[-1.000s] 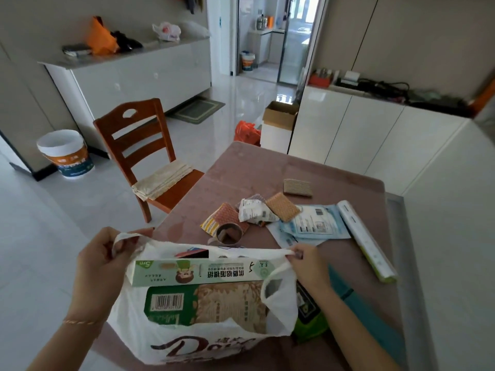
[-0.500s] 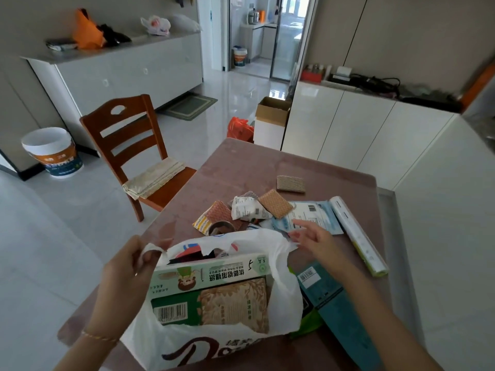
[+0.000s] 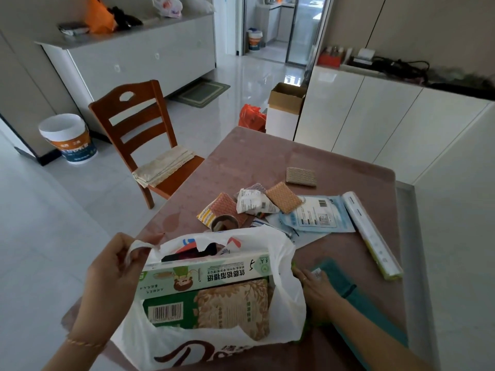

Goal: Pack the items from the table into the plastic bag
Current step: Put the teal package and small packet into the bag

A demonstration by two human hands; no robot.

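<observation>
A white plastic bag (image 3: pixel 214 349) stands open at the near edge of the table (image 3: pixel 267 156). Inside it lie a long white-green box (image 3: pixel 203 274) and a green-brown packet (image 3: pixel 230 306). My left hand (image 3: pixel 112 271) pinches the bag's left handle and holds it up. My right hand (image 3: pixel 316 290) is down beside the bag's right side, resting on a teal package (image 3: pixel 337 274); its fingertips are hidden behind the bag. Farther back lie a long roll box (image 3: pixel 372 234), a blue-white pouch (image 3: pixel 316 215), a white sachet (image 3: pixel 251 202), a tape roll (image 3: pixel 225 223) and scouring pads (image 3: pixel 282 196).
A wooden chair (image 3: pixel 142 124) stands left of the table, with a bucket (image 3: pixel 67 137) beyond it. White cabinets (image 3: pixel 375 116) run along the right. A cardboard box (image 3: pixel 286 97) and an orange bag (image 3: pixel 251 116) sit on the floor past the table's far edge.
My right hand let go of the bag's right handle, lifted over the table, then dropped to the teal package beside the bag. The left hand keeps its handle.
</observation>
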